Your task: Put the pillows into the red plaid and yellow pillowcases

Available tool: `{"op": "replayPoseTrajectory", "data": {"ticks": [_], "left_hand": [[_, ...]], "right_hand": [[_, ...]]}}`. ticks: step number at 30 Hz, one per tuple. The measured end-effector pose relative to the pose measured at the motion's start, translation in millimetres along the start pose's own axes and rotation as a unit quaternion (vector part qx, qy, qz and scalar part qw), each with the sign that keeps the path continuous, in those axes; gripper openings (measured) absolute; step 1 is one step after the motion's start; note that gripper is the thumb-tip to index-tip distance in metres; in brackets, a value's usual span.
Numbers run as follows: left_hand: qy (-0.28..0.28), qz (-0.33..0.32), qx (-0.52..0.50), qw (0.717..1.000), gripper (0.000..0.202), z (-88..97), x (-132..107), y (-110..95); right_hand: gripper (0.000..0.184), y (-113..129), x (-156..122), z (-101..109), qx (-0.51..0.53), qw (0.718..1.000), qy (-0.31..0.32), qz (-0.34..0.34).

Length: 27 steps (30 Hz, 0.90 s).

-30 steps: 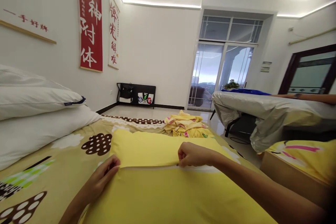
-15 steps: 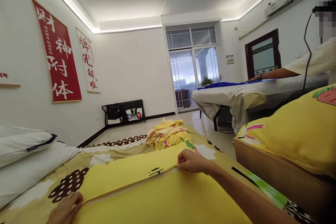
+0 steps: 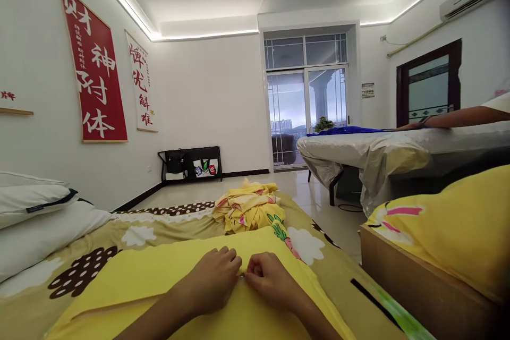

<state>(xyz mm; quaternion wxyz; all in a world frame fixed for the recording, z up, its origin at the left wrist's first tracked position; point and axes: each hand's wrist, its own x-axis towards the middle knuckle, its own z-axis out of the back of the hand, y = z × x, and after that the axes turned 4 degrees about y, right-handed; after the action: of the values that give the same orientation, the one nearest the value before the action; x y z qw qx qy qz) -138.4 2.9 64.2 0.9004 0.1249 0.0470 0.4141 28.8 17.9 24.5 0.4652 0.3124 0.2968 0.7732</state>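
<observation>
Closely paired, apparently pinching the slit (image 3: 119, 307) of a yellow carrot-print pillowcase (image 3: 171, 261) with left hand (image 3: 217, 279) and right hand (image 3: 271, 281), probably to bring its edges together; laid flat across the near bedspread (image 3: 330, 272), short of crumpled yellow fabric (image 3: 249, 206), presumably for support.
</observation>
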Motion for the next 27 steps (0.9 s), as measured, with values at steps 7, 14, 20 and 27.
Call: {"op": "replayPoseTrajectory", "data": {"ticks": [7,14,20,27], "left_hand": [[-0.07,0.082,-0.104,0.989,0.025,-24.3,10.2,8.4],[-0.106,0.116,-0.149,0.976,0.028,-39.9,14.0,7.3],[-0.101,0.113,-0.135,0.979,0.03,-39.0,9.9,5.2],[-0.031,0.035,-0.05,0.998,0.018,-12.3,27.1,-13.1]], "right_hand": [[0.01,-0.5,-7.1,18.4,-0.113,0.993,-0.018,-0.034],[0.01,-20.1,-18.4,59.6,-0.125,0.989,0.007,-0.083],[0.013,-17.4,-20.5,56.5,-0.167,0.983,0.0,-0.083],[0.016,-12.8,-23.2,48.5,-0.222,0.973,-0.022,-0.065]]}}
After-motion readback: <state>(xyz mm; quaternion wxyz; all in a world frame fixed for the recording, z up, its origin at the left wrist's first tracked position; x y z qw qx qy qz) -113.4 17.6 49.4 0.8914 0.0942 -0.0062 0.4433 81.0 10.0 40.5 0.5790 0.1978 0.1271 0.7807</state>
